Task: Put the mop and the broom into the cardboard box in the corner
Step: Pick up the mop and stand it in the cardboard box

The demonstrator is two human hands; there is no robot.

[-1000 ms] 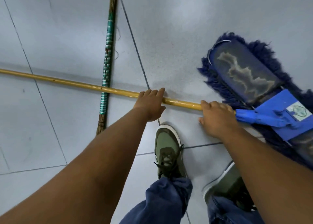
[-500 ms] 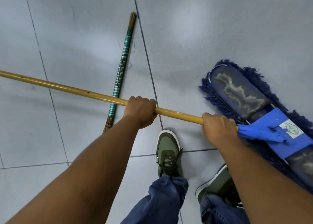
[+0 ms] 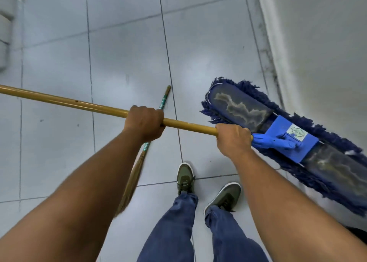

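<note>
The mop has a long yellow wooden handle (image 3: 65,102) and a wide dark blue fringed head (image 3: 244,109) with a blue plastic bracket (image 3: 288,140). I hold it raised off the floor, roughly level. My left hand (image 3: 146,122) is closed around the middle of the handle. My right hand (image 3: 233,139) is closed around the handle's end, right beside the bracket. The broom (image 3: 139,162), a thin bundle with green-and-white wrapping, lies on the tiles under my left arm, partly hidden by it. The cardboard box is not in view.
Grey floor tiles (image 3: 127,53) spread ahead and to the left. A pale wall (image 3: 321,49) rises on the right, close to the mop head. My two green shoes (image 3: 184,177) stand below the handle. A grey object (image 3: 6,23) sits at the far left edge.
Both hands closed on the mop handle and lifted it off the floor. I stood up, so the floor and the broom look farther away and the wall on the right came into view.
</note>
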